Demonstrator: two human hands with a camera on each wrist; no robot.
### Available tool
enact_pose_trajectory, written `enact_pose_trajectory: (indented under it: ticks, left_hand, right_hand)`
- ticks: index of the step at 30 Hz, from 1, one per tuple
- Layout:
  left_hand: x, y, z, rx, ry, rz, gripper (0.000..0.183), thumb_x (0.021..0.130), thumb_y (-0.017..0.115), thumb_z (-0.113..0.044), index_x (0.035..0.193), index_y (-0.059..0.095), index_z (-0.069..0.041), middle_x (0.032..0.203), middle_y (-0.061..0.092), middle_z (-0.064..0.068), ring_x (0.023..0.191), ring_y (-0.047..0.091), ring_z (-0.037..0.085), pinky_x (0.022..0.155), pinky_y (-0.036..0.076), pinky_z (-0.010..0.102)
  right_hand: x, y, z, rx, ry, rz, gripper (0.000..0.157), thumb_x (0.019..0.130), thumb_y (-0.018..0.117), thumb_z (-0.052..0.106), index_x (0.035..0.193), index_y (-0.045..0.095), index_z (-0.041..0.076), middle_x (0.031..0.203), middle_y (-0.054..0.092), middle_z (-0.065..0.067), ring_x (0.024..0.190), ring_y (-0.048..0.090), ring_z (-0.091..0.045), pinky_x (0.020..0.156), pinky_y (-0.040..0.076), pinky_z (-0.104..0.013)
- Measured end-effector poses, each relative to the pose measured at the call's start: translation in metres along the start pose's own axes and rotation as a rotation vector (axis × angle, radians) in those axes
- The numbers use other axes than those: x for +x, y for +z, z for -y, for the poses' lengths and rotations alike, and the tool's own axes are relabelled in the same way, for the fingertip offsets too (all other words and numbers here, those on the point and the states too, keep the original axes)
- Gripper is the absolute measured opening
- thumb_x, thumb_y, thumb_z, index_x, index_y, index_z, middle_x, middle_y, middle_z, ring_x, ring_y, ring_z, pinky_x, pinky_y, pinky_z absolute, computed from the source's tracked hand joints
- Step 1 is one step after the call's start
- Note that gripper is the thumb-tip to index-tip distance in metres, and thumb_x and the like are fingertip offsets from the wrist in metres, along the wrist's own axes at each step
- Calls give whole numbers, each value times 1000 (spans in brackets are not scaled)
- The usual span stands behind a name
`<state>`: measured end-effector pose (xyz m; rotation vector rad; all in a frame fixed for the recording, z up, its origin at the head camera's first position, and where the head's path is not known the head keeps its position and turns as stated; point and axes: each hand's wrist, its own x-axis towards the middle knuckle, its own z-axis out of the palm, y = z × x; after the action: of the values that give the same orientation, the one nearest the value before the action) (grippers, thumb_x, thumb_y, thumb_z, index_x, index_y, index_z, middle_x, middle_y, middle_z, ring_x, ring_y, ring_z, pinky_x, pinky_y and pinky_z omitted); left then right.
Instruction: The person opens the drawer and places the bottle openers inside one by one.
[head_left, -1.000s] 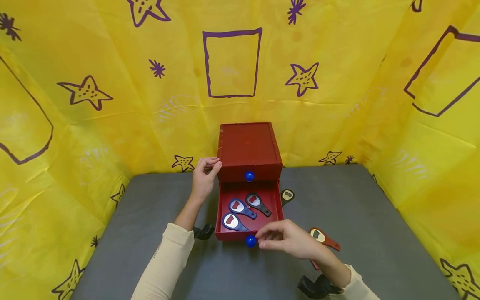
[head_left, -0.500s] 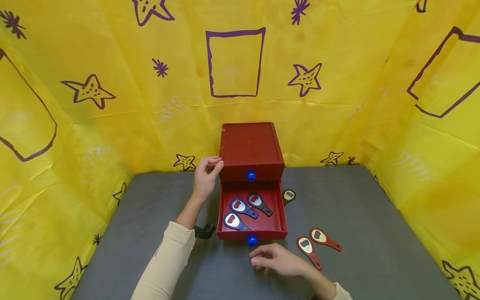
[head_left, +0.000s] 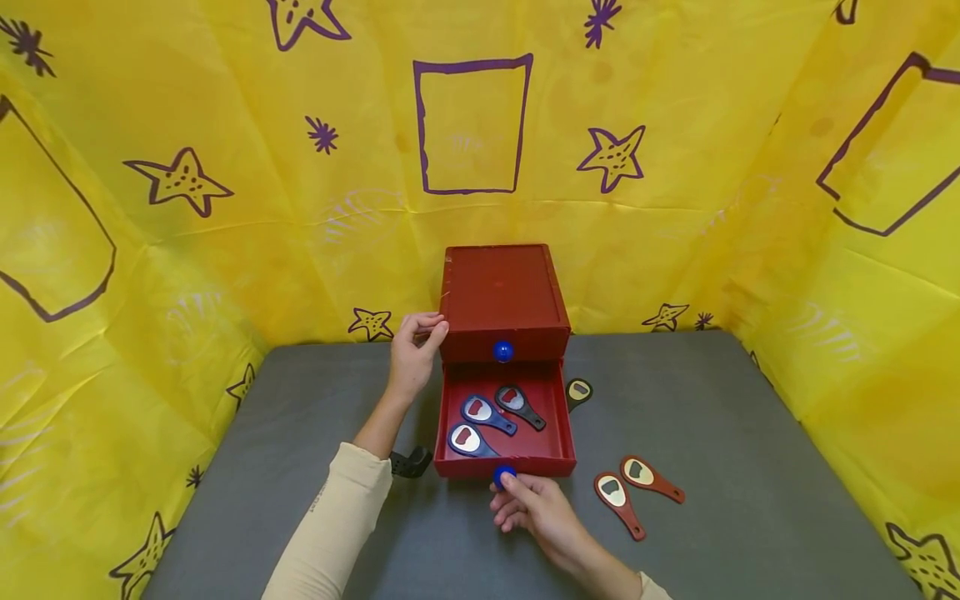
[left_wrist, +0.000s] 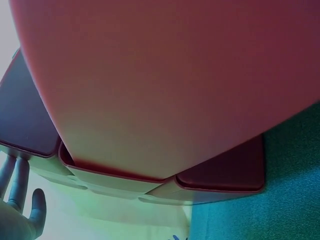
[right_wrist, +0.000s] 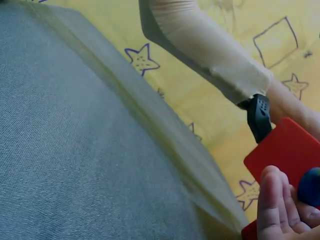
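Note:
A small red chest of drawers stands at the back middle, its lower drawer pulled out. My right hand pinches that drawer's blue knob, thumb on top; the right wrist view also shows the fingers beside the knob. My left hand touches the chest's front left top corner with its fingertips; in the left wrist view its fingers look straight against the red side. Inside the drawer lie two blue bottle openers and a black bottle opener.
Two red bottle openers lie on the grey table to the right. A dark bottle opener with a yellowish plate lies beside the chest's right side, partly hidden by the drawer. The upper drawer, with its blue knob, is closed. Yellow patterned cloth encloses the table.
My right hand drops from over the drawer's front edge to below it, then comes up and takes the blue knob. The left hand keeps its place. The drawer stays pulled out.

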<state>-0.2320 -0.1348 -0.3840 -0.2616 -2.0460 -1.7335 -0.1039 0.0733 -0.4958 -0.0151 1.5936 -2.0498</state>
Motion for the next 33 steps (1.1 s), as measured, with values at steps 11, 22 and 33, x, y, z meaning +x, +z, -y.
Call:
enact_pose_trajectory:
  ticks: [11, 22, 33]
  left_hand:
    - [0, -1, 1, 9, -22, -7, 22, 92, 64, -3, 104, 62, 14, 115, 57, 30, 89, 55, -3, 82, 47, 13]
    - [-1, 2, 5, -22, -20, -18, 22, 90, 65, -2, 103, 62, 15, 115, 57, 30, 88, 55, -4, 81, 47, 11]
    - [3, 3, 10, -4, -27, -27, 20, 91, 64, 0, 102, 60, 16, 114, 57, 30, 89, 55, -3, 82, 47, 11]
  right_hand:
    - [36, -8, 23, 72, -53, -122, 52, 95, 60, 39, 109, 61, -11, 75, 68, -2, 62, 64, -12, 63, 55, -24]
    - [95, -20, 48, -2, -134, -180, 51, 99, 56, 32, 110, 59, -17, 68, 64, -2, 57, 61, -11, 56, 53, -23]
    - [114, -34, 52, -148, -97, -201, 50, 96, 61, 37, 106, 63, -11, 75, 63, -5, 57, 61, -11, 55, 53, -24]
